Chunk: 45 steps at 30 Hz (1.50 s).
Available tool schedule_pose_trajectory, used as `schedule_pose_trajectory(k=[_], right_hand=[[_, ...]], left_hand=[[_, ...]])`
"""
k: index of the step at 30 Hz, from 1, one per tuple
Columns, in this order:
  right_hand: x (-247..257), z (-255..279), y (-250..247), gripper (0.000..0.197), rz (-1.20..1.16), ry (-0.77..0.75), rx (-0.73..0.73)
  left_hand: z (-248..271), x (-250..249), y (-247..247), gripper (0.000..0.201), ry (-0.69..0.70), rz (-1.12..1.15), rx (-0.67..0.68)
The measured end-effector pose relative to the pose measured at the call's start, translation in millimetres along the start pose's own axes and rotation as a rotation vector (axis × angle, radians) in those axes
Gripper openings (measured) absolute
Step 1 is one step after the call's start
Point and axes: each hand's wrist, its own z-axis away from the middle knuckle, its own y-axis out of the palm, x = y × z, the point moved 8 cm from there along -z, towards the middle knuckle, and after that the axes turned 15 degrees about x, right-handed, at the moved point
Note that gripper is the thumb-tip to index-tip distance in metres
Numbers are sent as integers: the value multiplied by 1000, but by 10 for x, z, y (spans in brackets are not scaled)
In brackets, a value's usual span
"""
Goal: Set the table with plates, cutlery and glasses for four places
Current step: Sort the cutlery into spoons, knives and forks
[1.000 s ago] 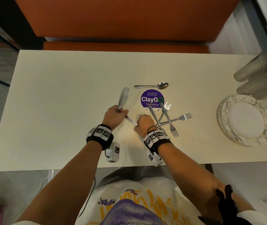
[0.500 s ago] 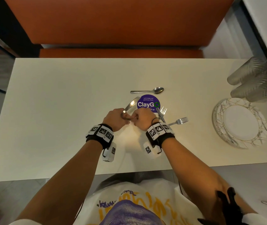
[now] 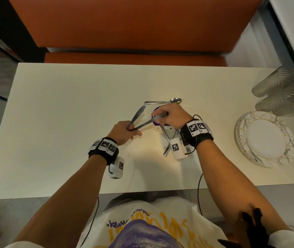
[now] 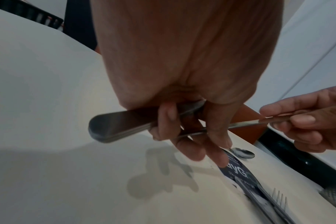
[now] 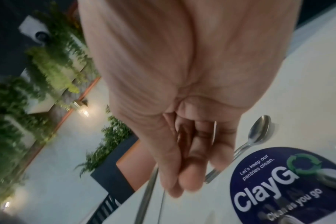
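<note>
Steel forks [image 3: 167, 140] lie half-hidden under the right hand [image 3: 172, 116], which pinches a silver knife [image 3: 149, 121]; the left hand [image 3: 123, 132] grips knife handles [image 4: 121, 125], clear only wrist-side.

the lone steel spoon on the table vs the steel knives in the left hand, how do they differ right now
The lone steel spoon lies flat on the cream table, untouched by either hand; the steel knives are lifted, their handles gripped in the left hand. The spoon lies alone, while the knives are bunched at the handles, with the right hand pinching the blade end of one. The spoon ends in a rounded bowl; the knives end in long flat blades. Both are shiny metal cutlery.
</note>
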Motion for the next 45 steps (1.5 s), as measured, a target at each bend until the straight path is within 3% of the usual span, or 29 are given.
schedule_pose_trajectory(k=[3, 7, 9, 13, 17, 21, 28, 34, 39, 45], right_hand=[[1, -5, 1, 23, -220, -19, 20], [34, -24, -83, 15, -188, -44, -116], [41, -34, -107, 18, -198, -52, -174], [40, -11, -167, 17, -302, -85, -270], [30, -14, -178, 23, -356, -89, -311], [88, -63, -14, 30, -443, -87, -268], [123, -137, 168, 21, -427, -54, -330], [77, -56, 111, 27, -379, -24, -444], [55, -25, 96, 50, -297, -30, -502], [58, -21, 89, 31, -230, -47, -471]], left_hand=[[15, 7, 67, 58, 14, 48, 74], [71, -107, 172, 19, 3, 191, 131], [99, -146, 182, 28, -23, 314, 129], [131, -125, 55, 45, -51, 480, -13], [162, -121, -63, 32, -76, 442, -123], [112, -176, 20, 28, -58, 448, -67], [57, -316, 398, 33, -38, 532, 188], [73, -306, 537, 37, -50, 697, 231], [52, -304, 541, 38, -50, 678, 244], [20, -275, 532, 37, -45, 646, 251]])
